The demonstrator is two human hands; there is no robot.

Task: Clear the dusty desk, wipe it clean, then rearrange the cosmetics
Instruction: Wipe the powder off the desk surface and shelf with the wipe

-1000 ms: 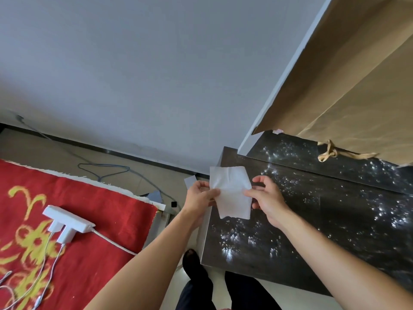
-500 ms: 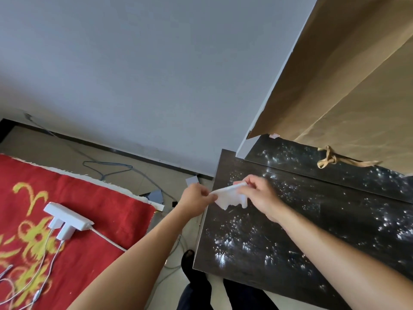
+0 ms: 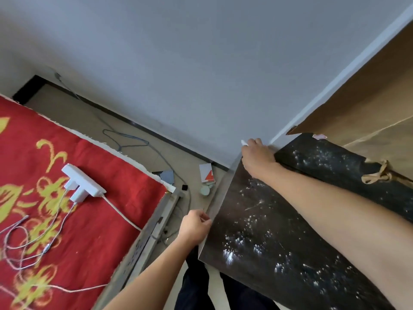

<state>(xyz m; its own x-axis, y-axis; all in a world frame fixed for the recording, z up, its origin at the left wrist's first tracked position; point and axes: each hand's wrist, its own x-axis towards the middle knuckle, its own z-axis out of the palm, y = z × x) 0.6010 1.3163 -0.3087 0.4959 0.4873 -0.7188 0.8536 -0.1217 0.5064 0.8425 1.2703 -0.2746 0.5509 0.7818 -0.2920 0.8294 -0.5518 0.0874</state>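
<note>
Dust-speckled dark desk [image 3: 279,231]: right hand [image 3: 257,156] clamps crumpled white wipe [image 3: 244,142], left hand [image 3: 195,224] curled, empty.

This looks like a room in a home, probably a bedroom. A red cover [image 3: 85,220] with yellow flower patterns lies on what seems a bed, with a white power strip [image 3: 83,182] and charger cables on it. Beside it stands a dark, dusty desk [image 3: 279,242] against a plain grey wall [image 3: 178,63], with loose cables and small clutter on the tiled floor [image 3: 134,128] at the desk's left edge.
</note>
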